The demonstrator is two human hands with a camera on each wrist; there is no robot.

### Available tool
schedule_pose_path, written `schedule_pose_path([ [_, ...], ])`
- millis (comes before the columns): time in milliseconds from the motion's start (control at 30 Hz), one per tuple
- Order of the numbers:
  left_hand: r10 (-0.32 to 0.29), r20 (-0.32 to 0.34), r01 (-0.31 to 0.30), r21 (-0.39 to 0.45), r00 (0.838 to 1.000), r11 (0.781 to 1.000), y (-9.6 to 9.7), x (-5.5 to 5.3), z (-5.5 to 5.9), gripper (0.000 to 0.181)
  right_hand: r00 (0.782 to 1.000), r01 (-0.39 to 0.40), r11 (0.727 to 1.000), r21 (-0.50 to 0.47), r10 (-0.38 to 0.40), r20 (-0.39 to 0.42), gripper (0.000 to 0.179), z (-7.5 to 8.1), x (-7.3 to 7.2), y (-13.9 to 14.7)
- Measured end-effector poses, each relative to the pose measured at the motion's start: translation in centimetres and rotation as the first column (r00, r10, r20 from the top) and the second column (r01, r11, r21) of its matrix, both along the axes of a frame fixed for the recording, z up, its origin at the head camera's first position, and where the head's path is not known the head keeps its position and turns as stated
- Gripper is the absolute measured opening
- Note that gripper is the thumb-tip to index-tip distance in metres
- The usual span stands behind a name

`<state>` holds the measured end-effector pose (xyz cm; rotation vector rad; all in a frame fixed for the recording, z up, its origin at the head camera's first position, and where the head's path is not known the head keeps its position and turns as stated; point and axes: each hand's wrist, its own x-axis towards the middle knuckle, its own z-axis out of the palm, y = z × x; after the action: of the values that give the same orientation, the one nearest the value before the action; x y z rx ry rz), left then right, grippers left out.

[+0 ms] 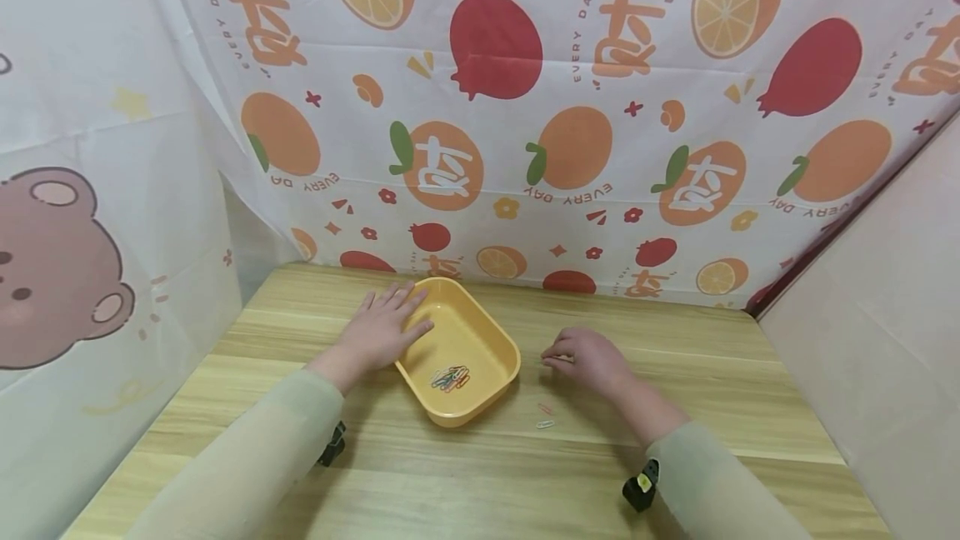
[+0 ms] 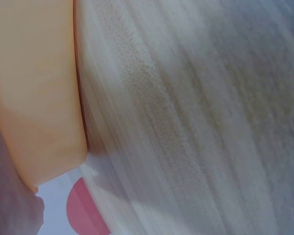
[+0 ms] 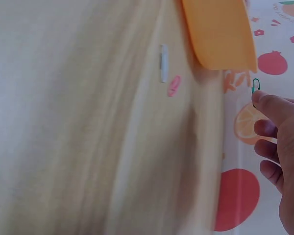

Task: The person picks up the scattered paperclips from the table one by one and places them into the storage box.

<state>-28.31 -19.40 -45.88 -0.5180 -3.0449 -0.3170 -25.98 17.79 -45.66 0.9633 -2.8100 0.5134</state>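
A yellow plastic basin [image 1: 487,348] rests on the wooden table, with a small heap of colored paper clips [image 1: 450,378] at its near end. My left hand [image 1: 380,330] lies over the basin's left rim, its fingers spread and fairly straight. To the right of the basin, my right hand [image 1: 588,361] pinches a green paper clip [image 3: 256,84] between thumb and forefinger. Two loose clips, one pink [image 1: 545,409] and one white [image 1: 545,424], lie on the table nearer to me than that hand. In the left wrist view only the basin's outer wall [image 2: 39,88] and part of the hand show.
The wooden tabletop [image 1: 450,482] meets a fruit-printed cloth [image 1: 495,148] hanging at the back. A cloth with a bear print [image 1: 60,273] hangs on the left, and a pale sheet [image 1: 885,315] stands along the right edge.
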Motion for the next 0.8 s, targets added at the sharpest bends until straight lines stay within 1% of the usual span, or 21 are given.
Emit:
schedule_pose_path([
  [67,0.000,0.003,0.000,0.000,1.000,1.000,0.0,0.0,0.0,0.070,1.000,0.015,1.000,0.007,-0.015,0.009,0.011,0.4,-0.2,-0.1],
  [233,-0.003,0.009,0.003,-0.002,1.000,1.000,0.0,0.1,0.2,0.070,0.999,0.024,1.000,0.010,-0.024,0.025,0.011,1.2,-0.5,-0.4],
  [400,-0.005,0.012,0.005,-0.004,1.000,1.000,0.0,0.3,0.3,0.072,1.000,0.003,1.000,0.014,-0.003,0.006,0.012,1.9,-0.8,-1.4],
  [500,-0.004,0.009,0.004,0.000,1.000,1.000,0.0,0.2,0.2,0.071,0.999,-0.028,0.999,0.019,0.029,-0.021,0.011,2.4,-0.9,-2.3],
  [600,-0.004,0.010,0.004,-0.001,1.000,1.000,0.0,0.2,0.1,0.071,0.995,-0.076,0.997,0.022,0.077,-0.056,0.009,2.8,-1.2,-3.4],
  [667,-0.003,0.011,0.003,-0.005,1.000,1.000,0.0,0.2,0.1,0.072,0.990,-0.113,0.993,0.028,0.115,-0.080,0.009,2.9,-1.4,-4.3],
  [800,-0.003,0.008,0.003,-0.005,1.000,1.000,0.0,0.2,0.0,0.072,0.978,-0.180,0.983,0.028,0.182,-0.101,0.010,3.3,-1.6,-6.2],
])
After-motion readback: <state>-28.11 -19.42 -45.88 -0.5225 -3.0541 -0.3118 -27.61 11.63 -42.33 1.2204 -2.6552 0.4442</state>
